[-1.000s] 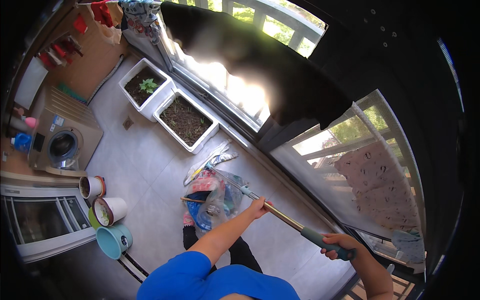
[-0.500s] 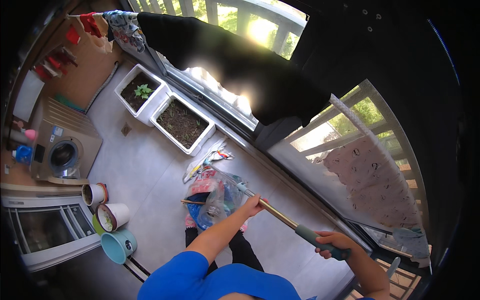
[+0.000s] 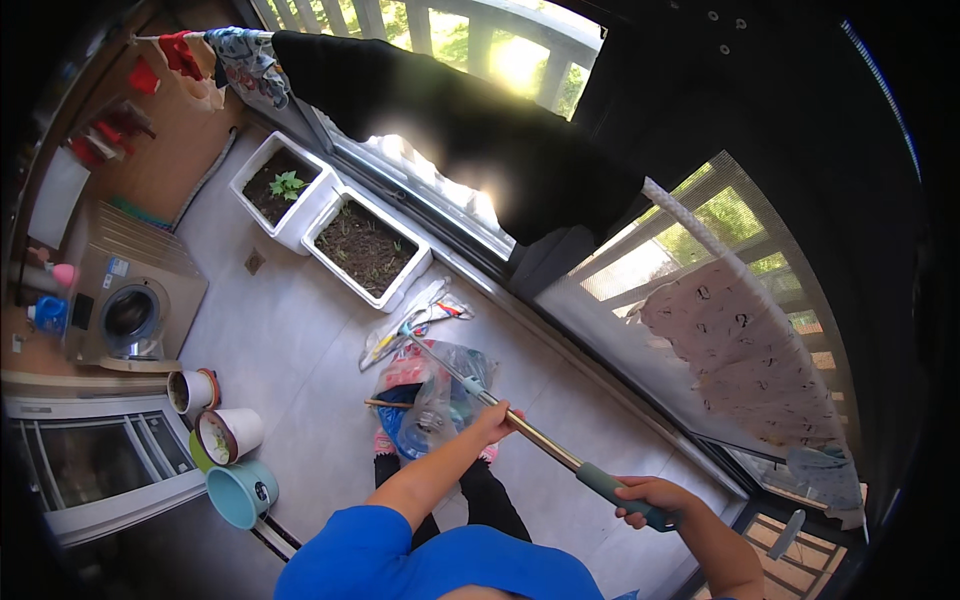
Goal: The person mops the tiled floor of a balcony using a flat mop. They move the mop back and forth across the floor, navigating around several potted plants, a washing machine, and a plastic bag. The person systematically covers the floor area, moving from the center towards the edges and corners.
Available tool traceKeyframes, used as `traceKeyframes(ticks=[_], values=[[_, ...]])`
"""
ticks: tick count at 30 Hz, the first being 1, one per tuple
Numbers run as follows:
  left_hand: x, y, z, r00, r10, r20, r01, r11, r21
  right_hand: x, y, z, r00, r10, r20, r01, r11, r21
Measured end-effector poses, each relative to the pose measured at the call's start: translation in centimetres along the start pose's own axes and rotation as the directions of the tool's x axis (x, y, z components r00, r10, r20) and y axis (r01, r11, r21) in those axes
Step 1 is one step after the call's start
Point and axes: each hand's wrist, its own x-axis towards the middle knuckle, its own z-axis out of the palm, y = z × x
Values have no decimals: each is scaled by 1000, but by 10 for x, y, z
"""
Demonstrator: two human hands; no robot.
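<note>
Both hands hold a long mop [image 3: 545, 440] with a metal pole and a grey-green handle, slanting across my front. My left hand [image 3: 493, 422] is wrapped around the middle of the metal pole. Farther up, at the lower right, my right hand [image 3: 648, 500] closes around the handle grip. The pole's far end meets a crumpled white cloth with coloured patches [image 3: 415, 322] on the floor, and I cannot tell how they are joined. Close to my feet lie clear plastic bags [image 3: 430, 420] with a blue bag and a stick among them; they partly hide my feet.
Two white planter boxes [image 3: 365, 250] with soil stand ahead along the glass door. To the left are a washing machine [image 3: 135, 310], flower pots [image 3: 230, 437] and a light-blue bucket [image 3: 242, 493]. Laundry hangs from a rail, including a dark cloth [image 3: 440, 130] and a pale printed cloth [image 3: 720, 350].
Both hands and the pole have shifted slightly left and down. The pole's far end has also moved a little left. My grip stays the same.
</note>
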Motion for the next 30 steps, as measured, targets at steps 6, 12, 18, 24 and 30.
traceKeyframes(ticks=[6, 12, 18, 24, 30], values=[[3, 12, -17, 996, 59, -63, -62, 997, -38, 6, -27, 20, 998, 27, 61, -26, 1000, -17], [16, 28, -41, 988, 83, -129, -73, 994, 84, 48, 3, 4, 989, -14, 145, 6, 998, 55], [2, -16, -7, 989, 22, -145, -13, 998, 61, -1, -6, -18, 996, 35, 78, -38, 998, 40], [14, 33, -23, 967, 124, -224, -116, 992, 49, 19, -34, 14, 973, 30, 231, -59, 991, 117], [4, 38, -43, 965, 100, -241, -50, 977, 206, 49, 0, 17, 980, -28, 197, 8, 995, 104]])
